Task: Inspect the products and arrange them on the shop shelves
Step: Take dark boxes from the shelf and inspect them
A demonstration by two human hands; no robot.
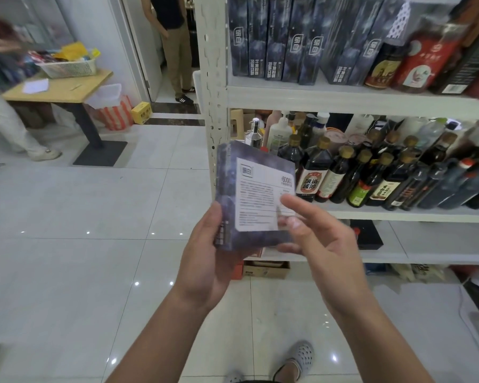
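A flat dark blue box [253, 189] with a white printed label on its back is held up in front of the white shelf unit [343, 96]. My left hand [205, 255] grips its lower left edge, thumb on the side and fingers behind. My right hand [313, 233] holds its lower right corner, thumb on the label. Several matching dark blue boxes [288, 42] stand upright in a row on the upper shelf.
Dark sauce bottles [371, 172] crowd the middle shelf. A black box [368, 234] lies on the lower shelf, cartons [266, 269] beneath. A wooden table [58, 89] with a basket [69, 66] stands at the left, with a person beside it and another in the doorway [174, 45].
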